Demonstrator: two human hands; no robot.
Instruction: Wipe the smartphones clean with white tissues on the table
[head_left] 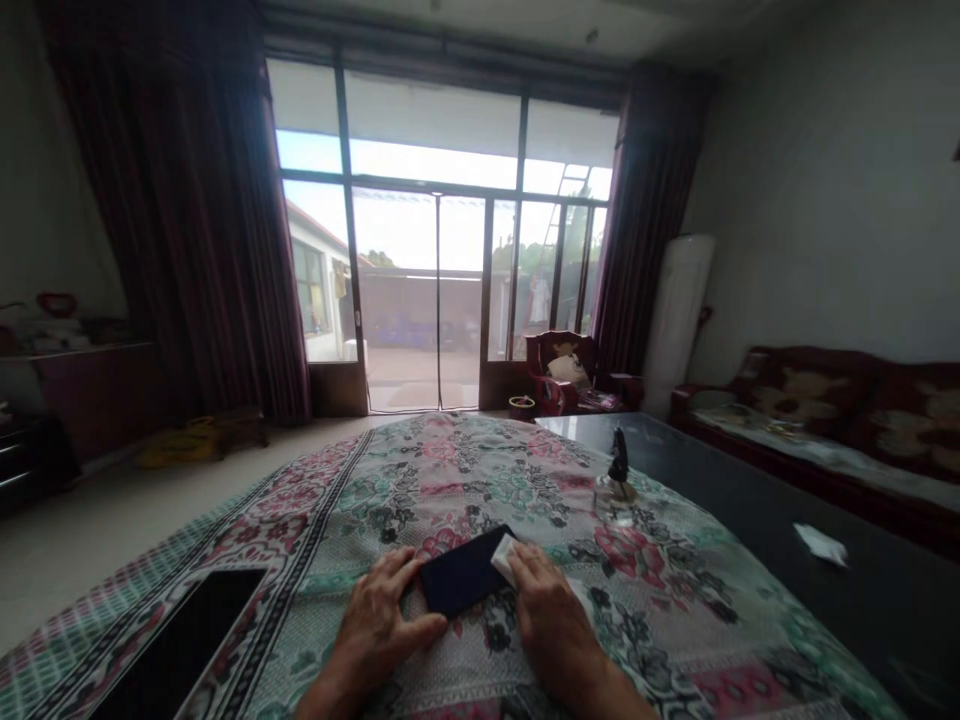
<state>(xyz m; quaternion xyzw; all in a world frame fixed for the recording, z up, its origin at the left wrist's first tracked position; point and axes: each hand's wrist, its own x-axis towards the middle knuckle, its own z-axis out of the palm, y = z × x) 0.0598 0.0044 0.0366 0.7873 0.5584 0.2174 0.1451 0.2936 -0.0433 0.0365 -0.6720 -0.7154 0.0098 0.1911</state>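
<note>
A dark smartphone (pixel 463 575) lies at a slant on the flowered tablecloth (pixel 390 500). My left hand (pixel 386 610) grips its left end, thumb along the near edge and fingers at the far side. Pinched in my right hand (pixel 546 605) is a folded white tissue (pixel 504 558), pressed on the phone's right end. A clear spray bottle (pixel 616 485) with a black trigger head stands beyond my right hand. To the left lies a larger tablet-like device (pixel 184 650) with a black screen and pale edge, partly cut off by the frame.
A dark glossy table (pixel 739 520) adjoins on the right, with a crumpled white tissue (pixel 821 546) on it. Past it stands a wooden sofa (pixel 817 400). An armchair (pixel 562 370) and a small bin (pixel 521 407) are near the glass doors (pixel 420 300).
</note>
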